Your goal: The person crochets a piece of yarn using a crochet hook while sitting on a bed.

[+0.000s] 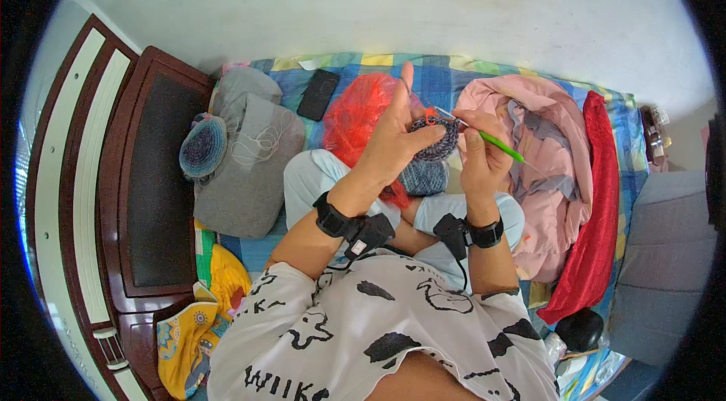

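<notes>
My left hand (397, 134) holds a small dark crocheted piece (440, 140) between its thumb and fingers, with the index finger raised and a strand of yarn around it. A crochet hook with a green handle (500, 145) is in my right hand (485, 154), its metal tip at the upper edge of the piece. A bit of orange-red material (430, 114) sits on that edge. Just below the piece lies a ball of blue-grey yarn (425, 177), beside a red plastic bag (354, 111) in front of my crossed legs.
A black phone (318, 95) lies on the checked bedding. At the left are a grey cushion (244, 191) with loose white cord and a round blue crocheted piece (203, 147). Pink cloth (550, 219) and a red cloth (598, 197) lie at the right. A wall rises beyond the bed.
</notes>
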`<act>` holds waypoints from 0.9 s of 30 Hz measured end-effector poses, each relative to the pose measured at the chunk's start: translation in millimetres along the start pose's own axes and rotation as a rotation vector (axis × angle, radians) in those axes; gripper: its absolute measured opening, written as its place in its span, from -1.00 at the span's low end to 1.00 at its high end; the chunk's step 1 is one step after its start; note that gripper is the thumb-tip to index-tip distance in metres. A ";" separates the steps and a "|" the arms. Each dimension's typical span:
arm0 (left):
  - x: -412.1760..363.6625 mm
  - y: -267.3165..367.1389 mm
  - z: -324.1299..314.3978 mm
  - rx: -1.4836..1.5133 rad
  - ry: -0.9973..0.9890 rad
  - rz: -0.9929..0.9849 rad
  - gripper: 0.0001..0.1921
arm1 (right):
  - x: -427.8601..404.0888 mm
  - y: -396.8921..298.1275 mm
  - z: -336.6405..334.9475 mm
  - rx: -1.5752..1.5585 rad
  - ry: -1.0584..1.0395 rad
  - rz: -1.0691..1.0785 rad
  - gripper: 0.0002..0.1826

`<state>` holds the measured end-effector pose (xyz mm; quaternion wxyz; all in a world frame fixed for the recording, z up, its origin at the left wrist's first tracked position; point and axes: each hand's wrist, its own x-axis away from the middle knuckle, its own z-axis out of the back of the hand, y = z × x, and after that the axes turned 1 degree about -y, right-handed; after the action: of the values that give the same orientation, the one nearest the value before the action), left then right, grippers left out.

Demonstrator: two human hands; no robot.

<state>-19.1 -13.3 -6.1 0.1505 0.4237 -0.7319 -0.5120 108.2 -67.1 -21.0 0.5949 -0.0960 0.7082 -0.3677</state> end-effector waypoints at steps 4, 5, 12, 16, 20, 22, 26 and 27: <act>-2.0 5.2 4.5 -0.050 -0.018 0.045 -0.06 | 4.2 4.0 7.1 -0.208 -0.021 -0.216 -0.84; -2.5 5.6 4.7 -0.068 -0.020 0.042 -0.05 | 4.3 3.6 7.0 -0.209 -0.022 -0.216 -0.84; 1.4 4.8 -7.1 -0.443 0.129 -0.113 -0.04 | -7.3 -11.6 -2.1 0.336 -0.093 0.039 -0.85; 4.5 5.4 -9.3 -0.421 0.175 -0.078 -0.13 | -10.6 -14.9 -3.9 0.592 -0.094 0.206 -0.81; -2.7 -9.4 4.1 0.253 0.074 0.138 -0.17 | -4.8 -0.1 -0.7 0.433 -0.031 0.254 -0.82; -4.5 -9.1 5.9 0.227 0.065 0.130 -0.16 | -0.5 3.7 -2.4 0.079 0.083 0.011 -0.85; -3.9 0.0 2.9 0.247 0.060 0.181 -0.12 | 0.9 12.3 5.1 -0.078 0.076 -0.028 -0.86; -4.0 -0.6 3.8 0.247 0.060 0.181 -0.12 | 1.5 13.0 7.3 -0.105 0.062 -0.038 -0.86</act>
<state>-19.0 -8.0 -7.4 0.1645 0.3866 -0.8197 -0.3894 118.4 -61.7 -30.5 0.5599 -0.1290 0.7427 -0.3440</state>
